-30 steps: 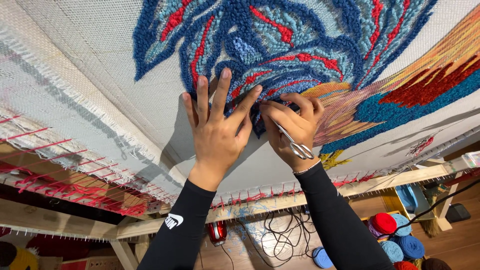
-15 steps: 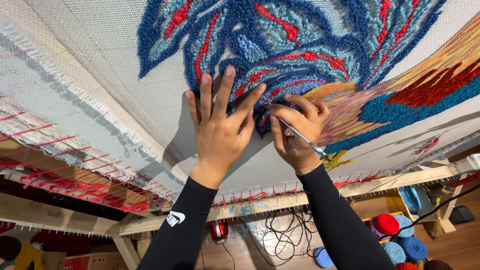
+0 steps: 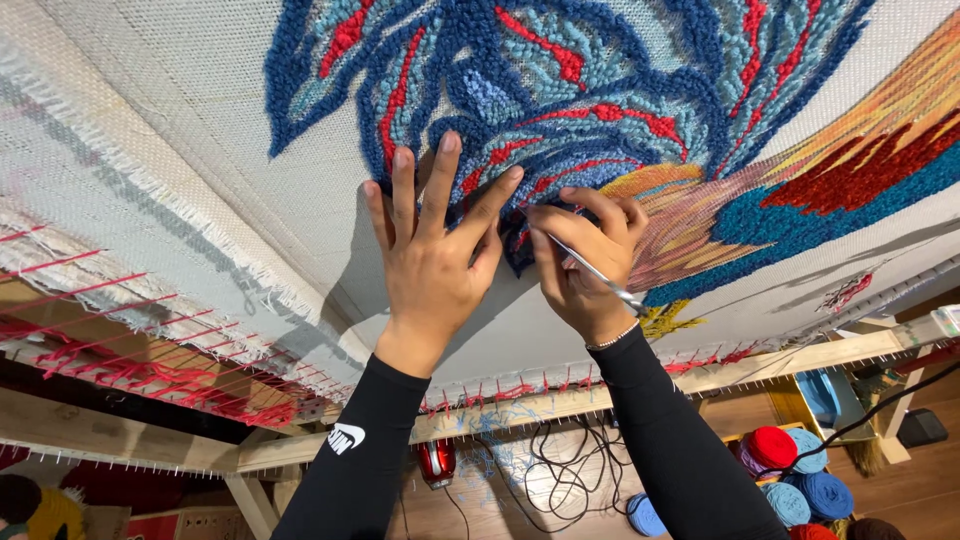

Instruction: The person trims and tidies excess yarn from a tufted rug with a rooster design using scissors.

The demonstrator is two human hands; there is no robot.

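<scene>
Cloth (image 3: 180, 150), pale and woven, stretches over a wooden frame (image 3: 700, 372), its tufted blue, red and orange rug design (image 3: 600, 90) spreading above my hands. My left hand (image 3: 432, 262) lies flat against it, fingers spread, holding nothing. Just beside it my right hand (image 3: 583, 262) is closed around small metal scissors (image 3: 598, 272), tips at the dark blue loops
</scene>
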